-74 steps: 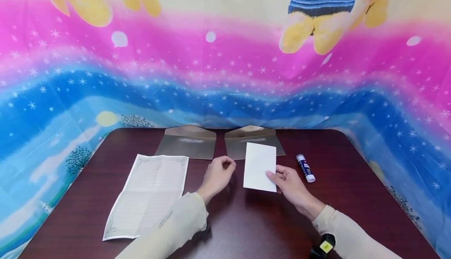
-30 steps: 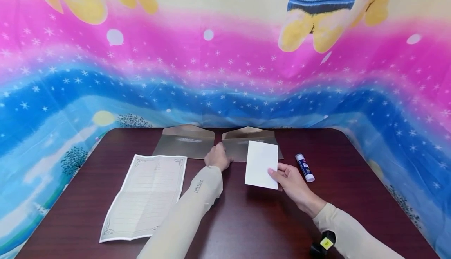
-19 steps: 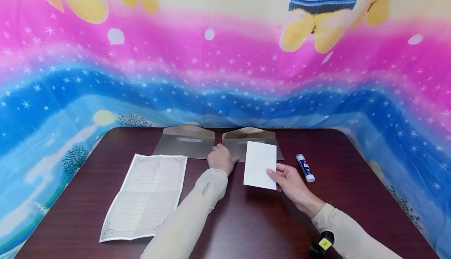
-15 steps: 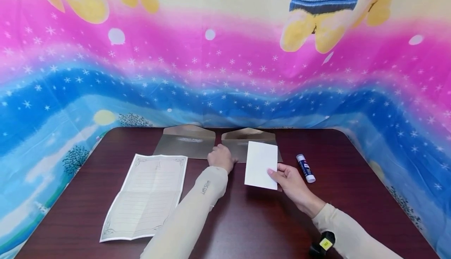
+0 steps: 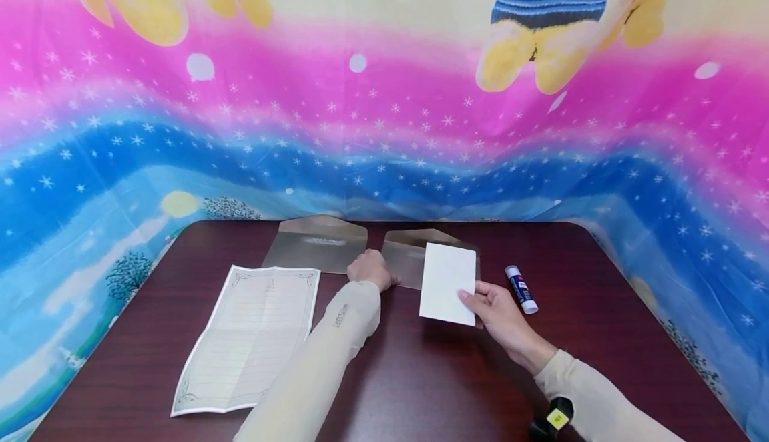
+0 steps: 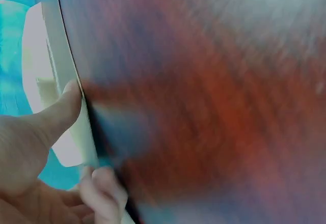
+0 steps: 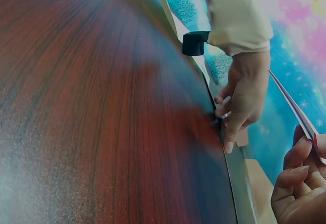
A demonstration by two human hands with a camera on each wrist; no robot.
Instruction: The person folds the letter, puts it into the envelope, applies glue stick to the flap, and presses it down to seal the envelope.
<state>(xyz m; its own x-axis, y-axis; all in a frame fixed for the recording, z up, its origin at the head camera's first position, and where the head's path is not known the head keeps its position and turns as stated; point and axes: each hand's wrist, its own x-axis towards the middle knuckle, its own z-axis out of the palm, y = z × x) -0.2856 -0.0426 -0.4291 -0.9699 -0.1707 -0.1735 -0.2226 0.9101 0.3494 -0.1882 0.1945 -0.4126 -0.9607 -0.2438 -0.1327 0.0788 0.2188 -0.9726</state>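
Dark red-brown wood counter (image 5: 432,378); bearings taken from its middle, far edge at 12 o'clock. Right hand (image 5: 494,307), at 2 o'clock, pinches a folded white sheet (image 5: 447,282) by its right edge, thumb on top, raised off the surface. In the head view the sheet overlaps part of the right grey-brown envelope (image 5: 404,272), flap unfolded, near 12:30. Left hand (image 5: 369,270), at 12 o'clock, has its thumb on that envelope's near left corner; whether fingers grip beneath cannot be told. Left envelope (image 5: 312,250), flap likewise unfolded, at 11 o'clock. Bordered, lined letter sheet (image 5: 255,328), creased, flat at 9 o'clock. Glue stick (image 5: 521,289), capped, lying at 2 o'clock, just beyond the right hand.
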